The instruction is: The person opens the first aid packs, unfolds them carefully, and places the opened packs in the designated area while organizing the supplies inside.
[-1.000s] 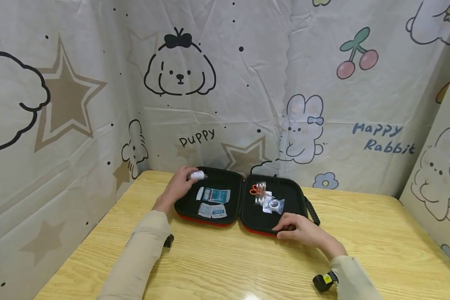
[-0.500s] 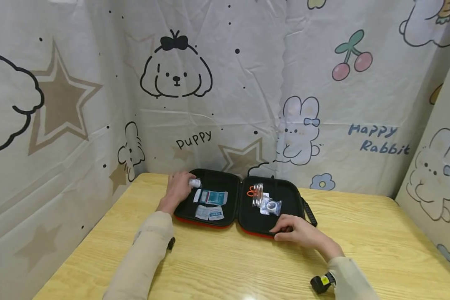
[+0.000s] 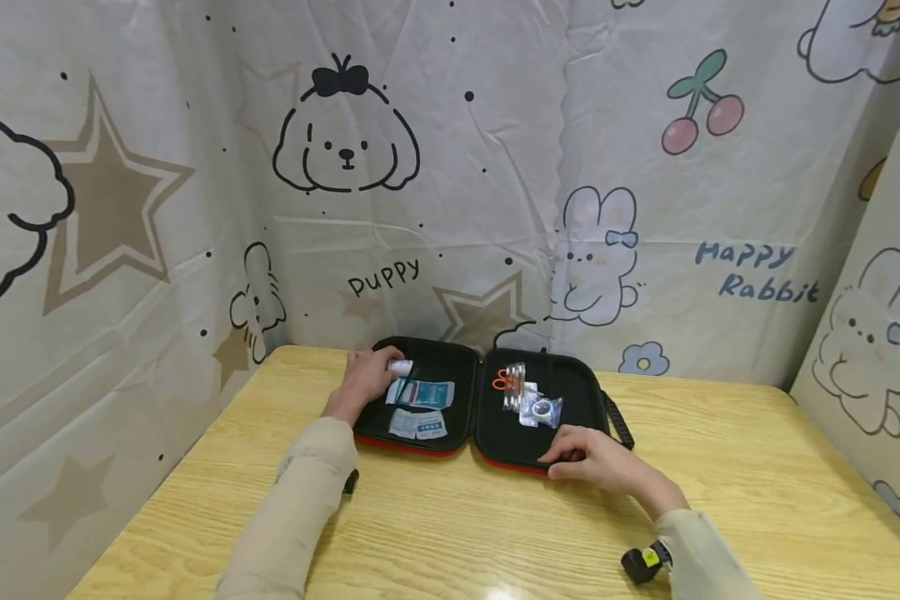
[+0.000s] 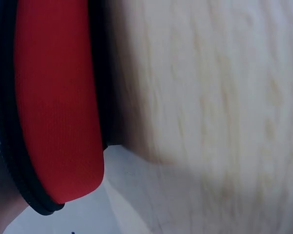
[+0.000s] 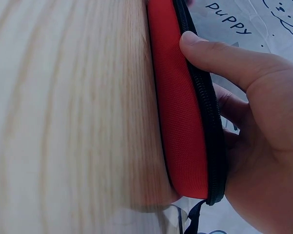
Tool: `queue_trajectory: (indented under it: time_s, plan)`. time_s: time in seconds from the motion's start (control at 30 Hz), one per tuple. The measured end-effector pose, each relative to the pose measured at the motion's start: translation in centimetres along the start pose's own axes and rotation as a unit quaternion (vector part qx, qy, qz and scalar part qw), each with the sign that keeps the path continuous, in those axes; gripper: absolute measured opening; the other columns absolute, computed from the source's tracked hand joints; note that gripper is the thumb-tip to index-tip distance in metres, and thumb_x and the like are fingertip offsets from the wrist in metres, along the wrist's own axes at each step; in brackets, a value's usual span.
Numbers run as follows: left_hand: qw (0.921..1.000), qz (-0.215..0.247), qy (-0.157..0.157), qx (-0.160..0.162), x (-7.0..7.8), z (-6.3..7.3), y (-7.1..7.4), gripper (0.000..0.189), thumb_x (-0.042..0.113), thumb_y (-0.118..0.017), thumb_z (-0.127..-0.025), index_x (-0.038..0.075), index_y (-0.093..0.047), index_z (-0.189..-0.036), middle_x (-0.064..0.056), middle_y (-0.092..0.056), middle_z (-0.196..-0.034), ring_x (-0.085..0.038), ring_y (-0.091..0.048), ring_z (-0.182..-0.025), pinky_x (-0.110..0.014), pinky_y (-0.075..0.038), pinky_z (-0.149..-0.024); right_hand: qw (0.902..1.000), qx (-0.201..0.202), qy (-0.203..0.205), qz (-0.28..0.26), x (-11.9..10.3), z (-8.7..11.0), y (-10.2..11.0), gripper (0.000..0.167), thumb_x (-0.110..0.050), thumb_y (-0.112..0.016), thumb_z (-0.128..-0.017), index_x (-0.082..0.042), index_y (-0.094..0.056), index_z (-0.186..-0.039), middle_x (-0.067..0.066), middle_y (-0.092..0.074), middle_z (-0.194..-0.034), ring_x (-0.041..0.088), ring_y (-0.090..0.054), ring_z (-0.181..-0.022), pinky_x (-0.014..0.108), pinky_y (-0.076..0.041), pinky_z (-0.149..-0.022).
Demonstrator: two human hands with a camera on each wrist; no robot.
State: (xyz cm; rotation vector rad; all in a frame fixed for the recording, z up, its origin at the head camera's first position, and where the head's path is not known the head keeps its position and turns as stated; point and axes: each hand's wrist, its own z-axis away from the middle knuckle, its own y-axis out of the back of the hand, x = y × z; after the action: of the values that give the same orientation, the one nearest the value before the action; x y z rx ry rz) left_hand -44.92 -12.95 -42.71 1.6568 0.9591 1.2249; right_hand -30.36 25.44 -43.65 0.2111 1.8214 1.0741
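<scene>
A red and black zippered case lies spread open on the table. My left hand reaches over its left half and grips a small white roll in clear wrapping. Just below the roll lie a teal packet and a white-and-blue packet. With my right hand I pinch the front edge of the right half. The right wrist view shows the thumb on the zipper, other fingers behind the rim. In the left wrist view, the case's red side hides most of the left hand.
Orange-handled scissors, a pack of cotton swabs and a bagged white ring-shaped roll lie in the right half. A black carrying handle sticks out at right. A printed cloth hangs behind the wooden table.
My left hand has shifted inward from the case's far left corner, bringing the white roll closer to the teal packet. The right hand stays at the front edge. The head view has shifted slightly.
</scene>
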Motion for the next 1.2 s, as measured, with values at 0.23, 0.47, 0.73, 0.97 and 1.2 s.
queue_trajectory:
  time_s: [0.23, 0.47, 0.73, 0.97, 1.2]
  plan:
    - [0.9971, 0.038, -0.04, -0.052, 0.3, -0.4, -0.2, 0.033, 0.012, -0.052, -0.102, 0.008, -0.056, -0.134, -0.015, -0.061, -0.134, -0.029, -0.057, -0.117, -0.047, -0.041, -0.109, 1.0, 0.001, -0.002, 0.008, 0.0, 0.0, -0.1, 0.015, -0.03, -0.074, -0.09, -0.023, -0.078, -0.103, -0.004, -0.067, -0.099, 0.012, -0.057, -0.091, 0.026, -0.047, -0.078]
    - [0.9969, 0.071, -0.014, -0.032, 0.4, -0.3, 0.1, 0.041, 0.011, -0.057, -0.098, 0.001, -0.051, -0.137, -0.021, -0.049, -0.143, -0.031, -0.051, -0.127, -0.046, -0.04, -0.111, 0.9999, 0.004, -0.005, 0.011, 0.2, 0.0, -0.1, 0.015, -0.03, -0.073, -0.09, -0.025, -0.078, -0.103, -0.007, -0.066, -0.099, 0.011, -0.057, -0.092, 0.025, -0.047, -0.079]
    - [0.9916, 0.121, 0.045, -0.008, 0.2, 0.0, 1.3, 0.04, 0.018, -0.062, -0.096, -0.003, -0.057, -0.13, -0.022, -0.055, -0.131, -0.032, -0.056, -0.112, -0.047, -0.045, -0.105, 0.9998, 0.003, -0.011, 0.017, 0.3, -0.1, -0.1, 0.014, -0.031, -0.074, -0.089, -0.028, -0.078, -0.102, -0.01, -0.066, -0.098, 0.009, -0.057, -0.092, 0.025, -0.047, -0.079]
    - [0.9825, 0.183, 0.03, -0.014, 0.5, -0.1, 0.9, 0.033, 0.017, -0.053, -0.101, -0.003, -0.06, -0.126, -0.02, -0.065, -0.12, -0.029, -0.062, -0.102, -0.045, -0.051, -0.096, 0.9998, 0.003, -0.009, 0.018, 0.5, 0.0, -0.1, 0.014, -0.031, -0.074, -0.089, -0.027, -0.078, -0.102, -0.009, -0.066, -0.099, 0.009, -0.057, -0.093, 0.024, -0.046, -0.079]
    - [0.9763, 0.212, 0.04, -0.017, 2.1, -0.1, 0.6, 0.038, 0.022, -0.054, -0.1, 0.002, -0.056, -0.133, -0.018, -0.067, -0.118, -0.028, -0.066, -0.101, -0.043, -0.052, -0.092, 0.9999, 0.002, -0.005, 0.014, 0.4, -0.1, -0.1, 0.015, -0.031, -0.074, -0.089, -0.026, -0.078, -0.103, -0.007, -0.067, -0.099, 0.011, -0.058, -0.092, 0.025, -0.047, -0.079]
